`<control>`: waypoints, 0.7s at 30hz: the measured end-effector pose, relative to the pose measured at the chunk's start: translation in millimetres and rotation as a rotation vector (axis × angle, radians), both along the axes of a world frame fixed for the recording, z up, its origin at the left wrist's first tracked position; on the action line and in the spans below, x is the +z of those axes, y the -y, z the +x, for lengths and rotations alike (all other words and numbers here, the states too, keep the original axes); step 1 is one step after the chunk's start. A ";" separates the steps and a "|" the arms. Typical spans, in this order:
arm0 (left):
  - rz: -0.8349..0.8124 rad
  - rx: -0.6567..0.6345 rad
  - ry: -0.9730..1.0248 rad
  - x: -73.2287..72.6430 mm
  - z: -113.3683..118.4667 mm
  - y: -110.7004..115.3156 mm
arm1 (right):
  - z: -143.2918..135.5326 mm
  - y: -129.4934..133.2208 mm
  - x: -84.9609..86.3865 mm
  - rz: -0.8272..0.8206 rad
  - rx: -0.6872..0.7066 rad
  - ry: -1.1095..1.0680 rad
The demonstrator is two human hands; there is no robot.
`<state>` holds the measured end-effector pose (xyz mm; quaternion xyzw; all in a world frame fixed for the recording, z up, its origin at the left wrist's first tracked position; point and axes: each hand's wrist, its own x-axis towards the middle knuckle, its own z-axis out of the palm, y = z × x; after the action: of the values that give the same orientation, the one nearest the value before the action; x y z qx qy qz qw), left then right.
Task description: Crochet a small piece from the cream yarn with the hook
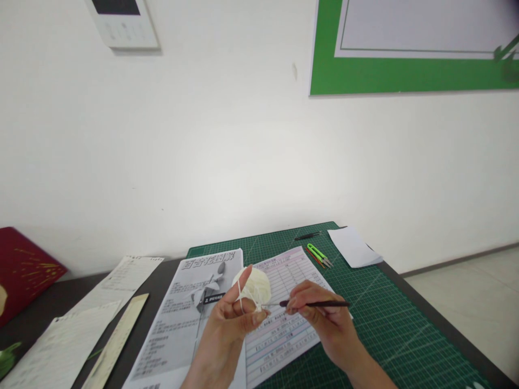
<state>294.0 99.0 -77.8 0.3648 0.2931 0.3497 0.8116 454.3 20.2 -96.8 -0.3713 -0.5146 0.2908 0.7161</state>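
A dark-handled crochet hook (328, 303) is held in my right hand (324, 319), its thin metal tip pointing left to my left fingertips. My left hand (231, 324) pinches a small piece of white yarn work (258, 308) between thumb and fingers, and a strand runs over its raised index finger. The hook's tip meets the yarn work there; the exact stitch is too small to tell. Just behind the left hand lies a cream-white yarn ball (259, 283), partly covered by the fingers. Under the hands are a printed sheet with a flower picture (174, 319) and a printed table sheet (279, 346).
A green cutting mat (389, 324) covers the right of the dark table. On it lie green thread snips (318, 253), a dark pen-like tool (308, 236) and white paper (352, 247). Leftward are a ruler (117, 343), handwritten sheets (68, 346) and a red item (24, 270).
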 end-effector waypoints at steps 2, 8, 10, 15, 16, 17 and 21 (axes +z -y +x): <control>0.009 0.004 -0.012 0.2 0.0 -0.8 | 0.6 0.1 0.8 -0.004 -0.005 0.013; 0.053 0.003 -0.065 0.5 -0.9 -3.7 | 3.2 2.1 3.9 -0.022 0.016 0.040; 0.067 0.003 -0.076 0.5 -0.9 -4.4 | 4.1 2.8 4.8 -0.023 0.020 0.048; 0.071 -0.015 -0.081 0.3 -1.0 -6.0 | 5.4 4.3 6.2 -0.021 0.013 0.093; 0.067 -0.025 -0.079 0.2 -1.2 -6.0 | 5.2 4.6 6.4 -0.019 0.012 0.105; 0.062 -0.031 -0.076 0.2 -1.5 -5.7 | 5.0 5.0 6.5 -0.018 0.010 0.117; 0.040 -0.014 -0.055 0.6 -2.1 -2.1 | 4.2 7.3 6.8 -0.025 -0.017 0.178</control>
<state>291.9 101.1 -77.3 0.3925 0.3060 0.3395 0.7982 458.4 12.9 -90.0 -0.4093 -0.5693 0.2568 0.6652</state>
